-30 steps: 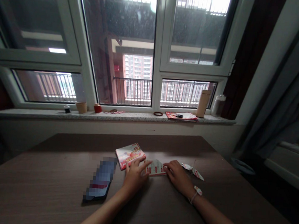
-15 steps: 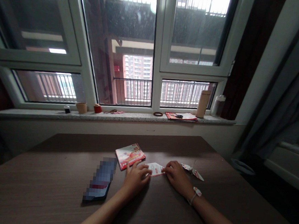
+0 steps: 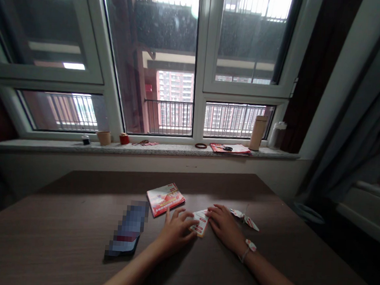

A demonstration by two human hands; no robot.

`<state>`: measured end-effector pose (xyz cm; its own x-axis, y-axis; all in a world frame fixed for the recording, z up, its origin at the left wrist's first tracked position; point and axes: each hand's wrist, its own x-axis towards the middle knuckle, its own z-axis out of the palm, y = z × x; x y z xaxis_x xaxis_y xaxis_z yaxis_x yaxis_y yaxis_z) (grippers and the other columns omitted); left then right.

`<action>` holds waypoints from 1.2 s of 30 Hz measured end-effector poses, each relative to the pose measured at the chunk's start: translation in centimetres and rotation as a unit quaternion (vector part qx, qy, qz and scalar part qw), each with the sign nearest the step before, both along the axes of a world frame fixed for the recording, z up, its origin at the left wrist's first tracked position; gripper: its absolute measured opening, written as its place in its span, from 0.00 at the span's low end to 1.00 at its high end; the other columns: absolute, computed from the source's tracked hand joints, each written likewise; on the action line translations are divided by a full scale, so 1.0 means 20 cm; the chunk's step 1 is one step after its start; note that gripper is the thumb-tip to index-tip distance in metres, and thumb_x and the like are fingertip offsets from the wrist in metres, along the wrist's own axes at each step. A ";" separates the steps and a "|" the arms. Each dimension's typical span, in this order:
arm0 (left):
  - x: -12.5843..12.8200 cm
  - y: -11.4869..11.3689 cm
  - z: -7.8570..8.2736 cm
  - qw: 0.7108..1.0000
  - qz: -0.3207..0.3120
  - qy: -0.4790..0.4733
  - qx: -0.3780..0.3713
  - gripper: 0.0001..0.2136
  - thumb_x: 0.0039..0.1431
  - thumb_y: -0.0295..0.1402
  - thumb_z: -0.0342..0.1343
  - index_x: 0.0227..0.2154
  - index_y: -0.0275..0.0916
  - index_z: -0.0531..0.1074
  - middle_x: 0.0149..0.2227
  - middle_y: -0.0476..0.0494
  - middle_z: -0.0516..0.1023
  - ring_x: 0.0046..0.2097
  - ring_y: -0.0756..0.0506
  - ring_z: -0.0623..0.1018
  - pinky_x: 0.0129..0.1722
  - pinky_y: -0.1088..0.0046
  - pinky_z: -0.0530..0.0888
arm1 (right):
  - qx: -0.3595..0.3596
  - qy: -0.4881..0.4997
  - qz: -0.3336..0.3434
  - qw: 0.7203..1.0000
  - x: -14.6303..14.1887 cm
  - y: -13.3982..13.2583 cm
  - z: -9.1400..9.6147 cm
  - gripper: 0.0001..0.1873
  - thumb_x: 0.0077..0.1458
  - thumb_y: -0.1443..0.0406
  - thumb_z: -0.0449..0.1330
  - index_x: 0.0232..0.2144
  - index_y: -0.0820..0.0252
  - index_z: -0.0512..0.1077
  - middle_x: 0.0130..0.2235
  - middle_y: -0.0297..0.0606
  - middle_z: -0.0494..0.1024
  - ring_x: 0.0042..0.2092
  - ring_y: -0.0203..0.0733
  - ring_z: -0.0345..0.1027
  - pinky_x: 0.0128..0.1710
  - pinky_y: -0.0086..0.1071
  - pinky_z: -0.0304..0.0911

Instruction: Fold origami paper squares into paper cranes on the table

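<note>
Between my hands lies a small folded paper (image 3: 201, 226), white with red print and an orange lower edge. My left hand (image 3: 177, 228) is open, its fingers spread, with the fingertips resting on the paper's left side. From the right, my right hand (image 3: 225, 226) lies palm down with outstretched fingers touching the paper's upper right edge; its thumb is partly hidden. A white band with a folded paper piece (image 3: 251, 245) circles my right wrist. Just beyond that hand sits a folded paper strip (image 3: 245, 219) with a tied middle.
A stack of red-and-white leaflets (image 3: 166, 198) and a blurred-out phone (image 3: 126, 232) lie to the left on the brown table (image 3: 72, 212). Along the windowsill (image 3: 173, 149) stand a paper cup (image 3: 104, 138), a red spool (image 3: 123, 138), scissors (image 3: 228, 148) on papers, and a tan bottle (image 3: 258, 132).
The paper between my hands has turned and now reaches nearer to me. My left fingers have spread and shifted slightly right over it. My right fingers have straightened from a bent grip.
</note>
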<state>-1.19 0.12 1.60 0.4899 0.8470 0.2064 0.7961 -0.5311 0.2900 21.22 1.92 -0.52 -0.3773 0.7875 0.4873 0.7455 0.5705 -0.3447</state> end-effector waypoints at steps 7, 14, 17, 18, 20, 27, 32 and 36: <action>0.00 0.00 0.00 1.000 -0.004 -0.009 0.013 0.17 0.56 0.44 0.56 0.49 0.58 0.71 0.50 0.49 0.72 0.56 0.37 0.64 0.59 0.35 0.46 | 0.005 -0.009 0.044 0.999 -0.01 -0.03 0.03 0.09 0.59 0.66 0.56 0.39 0.51 0.75 0.44 0.34 0.76 0.51 0.43 0.62 0.60 0.45 0.49; -0.01 0.02 -0.03 1.000 0.004 0.000 0.013 0.16 0.60 0.41 0.53 0.51 0.53 0.69 0.55 0.49 0.71 0.61 0.34 0.60 0.60 0.35 0.43 | -0.027 -0.001 0.044 0.999 -0.01 -0.03 0.03 0.09 0.60 0.65 0.55 0.39 0.52 0.74 0.47 0.34 0.76 0.56 0.44 0.60 0.63 0.49 0.43; -0.01 0.02 -0.04 1.000 -0.011 0.001 0.021 0.17 0.59 0.40 0.54 0.52 0.53 0.68 0.57 0.50 0.70 0.62 0.33 0.58 0.59 0.32 0.41 | -0.025 -0.008 0.038 0.999 -0.01 -0.03 0.03 0.09 0.59 0.66 0.54 0.40 0.53 0.73 0.47 0.34 0.76 0.56 0.45 0.60 0.63 0.49 0.44; -0.01 0.02 -0.05 1.000 -0.014 -0.001 0.022 0.17 0.59 0.40 0.54 0.51 0.52 0.68 0.57 0.50 0.70 0.62 0.33 0.58 0.59 0.32 0.41 | -0.020 -0.010 0.036 0.999 -0.01 -0.03 0.03 0.10 0.59 0.67 0.54 0.41 0.53 0.73 0.47 0.35 0.75 0.56 0.45 0.60 0.62 0.49 0.45; -0.01 0.03 -0.05 1.000 -0.015 -0.008 0.024 0.15 0.60 0.41 0.53 0.50 0.52 0.69 0.56 0.50 0.72 0.62 0.34 0.59 0.59 0.33 0.41 | -0.007 -0.013 0.036 0.999 -0.01 -0.03 0.03 0.12 0.59 0.69 0.53 0.42 0.52 0.73 0.47 0.35 0.75 0.55 0.45 0.60 0.62 0.48 0.47; 0.00 0.02 -0.03 0.999 -0.013 -0.035 0.030 0.12 0.59 0.41 0.55 0.46 0.53 0.73 0.50 0.50 0.75 0.58 0.37 0.63 0.59 0.40 0.49 | -0.020 -0.015 0.053 0.998 -0.02 -0.06 0.07 0.10 0.55 0.67 0.58 0.38 0.50 0.75 0.44 0.33 0.77 0.54 0.45 0.61 0.62 0.48 0.42; 0.00 0.02 -0.04 0.997 -0.018 -0.057 0.041 0.13 0.57 0.39 0.57 0.45 0.50 0.74 0.47 0.48 0.77 0.55 0.38 0.65 0.60 0.44 0.52 | -0.070 -0.011 0.052 0.996 -0.01 -0.07 0.08 0.19 0.50 0.57 0.63 0.46 0.49 0.72 0.50 0.35 0.75 0.58 0.49 0.57 0.63 0.52 0.38; -0.01 0.03 -0.06 0.998 -0.004 -0.038 0.042 0.12 0.57 0.39 0.57 0.44 0.50 0.75 0.50 0.48 0.75 0.59 0.35 0.63 0.61 0.39 0.48 | -0.090 -0.009 0.054 0.994 -0.01 -0.07 0.07 0.20 0.50 0.57 0.63 0.47 0.49 0.72 0.52 0.35 0.74 0.60 0.50 0.55 0.64 0.53 0.36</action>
